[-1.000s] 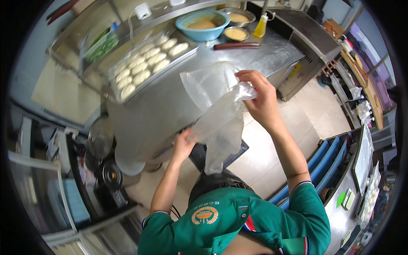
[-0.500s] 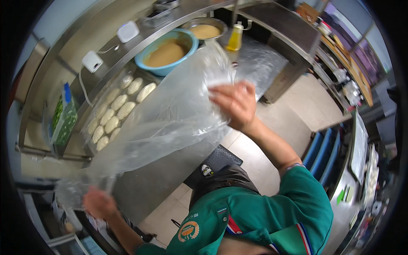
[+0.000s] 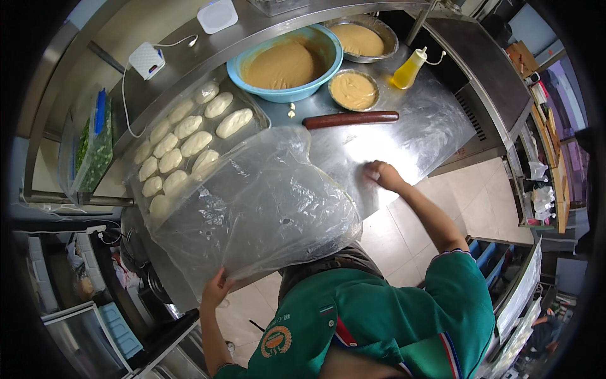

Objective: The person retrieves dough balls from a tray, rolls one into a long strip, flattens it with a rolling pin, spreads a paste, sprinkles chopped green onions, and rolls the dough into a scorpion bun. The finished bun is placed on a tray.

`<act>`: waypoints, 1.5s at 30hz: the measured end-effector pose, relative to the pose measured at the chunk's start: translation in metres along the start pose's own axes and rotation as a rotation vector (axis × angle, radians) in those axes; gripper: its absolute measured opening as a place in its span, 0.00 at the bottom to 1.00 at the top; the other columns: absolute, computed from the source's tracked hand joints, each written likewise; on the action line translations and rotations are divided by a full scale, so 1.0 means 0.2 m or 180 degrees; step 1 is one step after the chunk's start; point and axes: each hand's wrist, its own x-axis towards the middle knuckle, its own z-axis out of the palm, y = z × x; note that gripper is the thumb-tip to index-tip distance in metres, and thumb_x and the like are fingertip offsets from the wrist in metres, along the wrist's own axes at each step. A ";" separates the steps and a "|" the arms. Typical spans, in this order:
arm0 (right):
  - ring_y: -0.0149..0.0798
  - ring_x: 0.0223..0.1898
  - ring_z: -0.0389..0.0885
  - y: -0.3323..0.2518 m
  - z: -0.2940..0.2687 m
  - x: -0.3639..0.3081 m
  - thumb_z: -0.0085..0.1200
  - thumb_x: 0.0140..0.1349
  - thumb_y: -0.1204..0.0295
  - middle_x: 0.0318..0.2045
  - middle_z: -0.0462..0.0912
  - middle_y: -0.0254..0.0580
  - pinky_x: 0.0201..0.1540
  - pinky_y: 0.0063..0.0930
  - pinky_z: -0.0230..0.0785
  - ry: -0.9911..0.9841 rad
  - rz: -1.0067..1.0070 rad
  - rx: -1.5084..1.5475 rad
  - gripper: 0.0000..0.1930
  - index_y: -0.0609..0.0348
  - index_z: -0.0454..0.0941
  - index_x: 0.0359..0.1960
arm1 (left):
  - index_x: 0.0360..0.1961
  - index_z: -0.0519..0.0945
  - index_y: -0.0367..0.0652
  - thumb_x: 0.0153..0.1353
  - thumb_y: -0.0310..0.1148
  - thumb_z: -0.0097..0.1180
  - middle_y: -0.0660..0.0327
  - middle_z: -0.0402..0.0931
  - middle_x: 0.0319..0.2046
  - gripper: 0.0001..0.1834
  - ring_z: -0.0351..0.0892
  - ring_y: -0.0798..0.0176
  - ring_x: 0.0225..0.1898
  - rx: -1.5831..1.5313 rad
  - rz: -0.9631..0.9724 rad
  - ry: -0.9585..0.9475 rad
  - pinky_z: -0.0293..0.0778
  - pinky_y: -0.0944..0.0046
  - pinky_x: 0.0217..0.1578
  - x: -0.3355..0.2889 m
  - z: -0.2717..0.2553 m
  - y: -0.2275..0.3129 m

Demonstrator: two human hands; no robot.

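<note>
Apparently, I was spreading the clear plastic sheet (image 3: pixel 271 205), which lay wrinkled on the steel table (image 3: pixel 341 148), reaching the dough pieces (image 3: pixel 196 144). The left hand (image 3: pixel 216 291) pinched its near edge; the right hand (image 3: pixel 387 177) curled at bare metal, contact unclear. Smoothing next, I judged, called for both.

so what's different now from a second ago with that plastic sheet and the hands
The plastic sheet, held up in the air before, has come down, spread over the metal table. The right hand has let go, off to its right; the left hand still holds its near edge. Dough pieces, blue basin and dark red rod stayed put.
</note>
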 end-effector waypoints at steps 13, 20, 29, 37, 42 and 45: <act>0.36 0.46 0.84 1.54 -0.83 1.15 0.75 0.55 0.66 0.47 0.85 0.43 0.54 0.31 0.75 0.3048 0.0921 0.2050 0.27 0.67 0.79 0.52 | 0.76 0.56 0.48 0.57 0.51 0.66 0.52 0.44 0.78 0.50 0.42 0.47 0.78 0.1376 0.0767 0.0786 0.39 0.33 0.73 0.88 0.38 1.07; 0.36 0.47 0.83 0.87 -0.86 0.77 0.70 0.61 0.67 0.48 0.83 0.44 0.53 0.31 0.75 0.2793 0.0170 0.1040 0.26 0.67 0.75 0.56 | 0.76 0.54 0.40 0.60 0.44 0.65 0.48 0.48 0.77 0.49 0.49 0.43 0.76 0.0684 0.0626 0.1417 0.44 0.37 0.73 0.79 0.41 0.90; 0.48 0.42 0.87 -0.82 -0.07 0.38 0.66 0.57 0.58 0.41 0.86 0.51 0.45 0.43 0.80 -0.1462 -0.1275 -0.0699 0.26 0.58 0.74 0.54 | 0.74 0.54 0.32 0.66 0.31 0.54 0.40 0.55 0.73 0.38 0.55 0.37 0.73 -0.0677 -0.0189 0.3230 0.53 0.48 0.72 0.51 0.47 0.53; 0.45 0.40 0.88 -1.08 0.21 0.40 0.60 0.60 0.49 0.37 0.88 0.46 0.42 0.38 0.81 -0.1410 -0.0875 -0.1424 0.28 0.58 0.76 0.54 | 0.76 0.51 0.35 0.66 0.31 0.52 0.42 0.52 0.74 0.40 0.55 0.38 0.73 -0.0866 0.0009 0.3293 0.52 0.49 0.72 0.45 0.43 0.57; 0.48 0.41 0.88 -0.94 0.08 0.33 0.61 0.60 0.48 0.37 0.87 0.48 0.44 0.40 0.80 -0.1619 -0.1102 -0.1407 0.30 0.56 0.75 0.55 | 0.76 0.49 0.36 0.66 0.33 0.55 0.42 0.51 0.75 0.42 0.55 0.37 0.72 -0.0866 0.0000 0.2957 0.53 0.48 0.72 0.56 0.39 0.68; 0.50 0.42 0.87 -0.84 -0.06 0.31 0.63 0.57 0.50 0.35 0.87 0.50 0.45 0.42 0.78 -0.1533 -0.0987 -0.1535 0.28 0.55 0.76 0.53 | 0.76 0.50 0.38 0.65 0.36 0.58 0.45 0.50 0.76 0.43 0.54 0.38 0.73 -0.0952 0.0152 0.2831 0.52 0.47 0.73 0.70 0.36 0.76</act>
